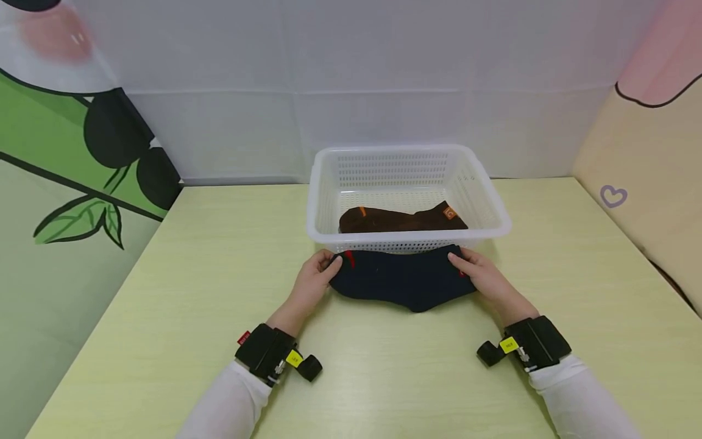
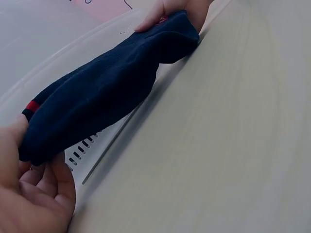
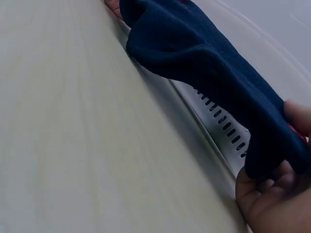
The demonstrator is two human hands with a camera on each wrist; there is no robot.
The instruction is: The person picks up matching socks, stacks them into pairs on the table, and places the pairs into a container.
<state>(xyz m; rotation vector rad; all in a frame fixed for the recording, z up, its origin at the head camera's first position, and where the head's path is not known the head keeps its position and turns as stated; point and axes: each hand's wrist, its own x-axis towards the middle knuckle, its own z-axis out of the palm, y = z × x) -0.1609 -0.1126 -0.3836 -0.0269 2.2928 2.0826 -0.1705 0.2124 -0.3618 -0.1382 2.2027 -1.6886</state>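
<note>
A dark navy sock [image 1: 403,277] with small red marks near both ends is stretched sideways between my two hands, in front of the basket. My left hand [image 1: 318,272] pinches its left end, thumb on top and fingers curled beneath. The other end is pinched by my right hand [image 1: 482,274] in the same way. In the left wrist view the sock [image 2: 102,87] hangs above the table along the basket's side. The right wrist view shows the sock [image 3: 204,63] sagging a little between the hands.
Just behind the sock stands a white perforated plastic basket [image 1: 408,150] with a brown sock [image 1: 395,221] lying in it. It rests on a pale wooden table [image 1: 384,378]. A white cloth wall [image 1: 384,73] rises behind, with printed panels at both sides.
</note>
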